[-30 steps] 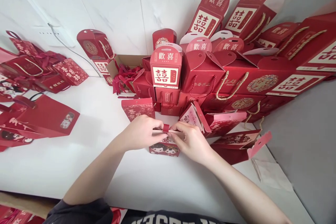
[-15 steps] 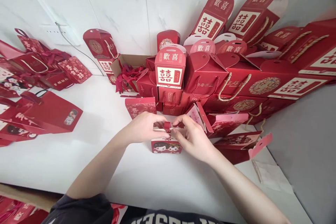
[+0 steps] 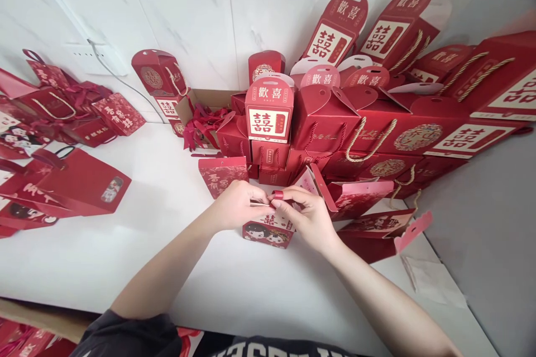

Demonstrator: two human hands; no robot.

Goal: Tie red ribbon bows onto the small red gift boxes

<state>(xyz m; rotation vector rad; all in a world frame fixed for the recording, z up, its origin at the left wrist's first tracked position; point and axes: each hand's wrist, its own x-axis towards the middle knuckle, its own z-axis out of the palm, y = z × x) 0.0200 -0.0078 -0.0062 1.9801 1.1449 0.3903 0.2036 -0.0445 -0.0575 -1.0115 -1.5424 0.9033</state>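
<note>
A small red gift box (image 3: 268, 232) with a cartoon couple printed on its front stands on the white table (image 3: 234, 284). My left hand (image 3: 237, 204) and my right hand (image 3: 307, 217) meet over its top. Both pinch the box's top flaps, and a small red ribbon loop (image 3: 278, 195) sticks up between my fingertips. The fingers of both hands are closed on the box top. Just behind my left hand a flat red box (image 3: 223, 174) leans upright.
A big pile of red gift boxes and bags with rope handles (image 3: 377, 117) fills the back right against the tiled wall. A cardboard box of red ribbons (image 3: 201, 120) sits behind. Red bags (image 3: 79, 184) lie at the left. Flat pink-edged boxes (image 3: 377, 228) lie right of my hands.
My hands have drawn closer together over the box top. The ribbon loop shifted slightly right, and the box's flaps are pressed lower under my fingers.
</note>
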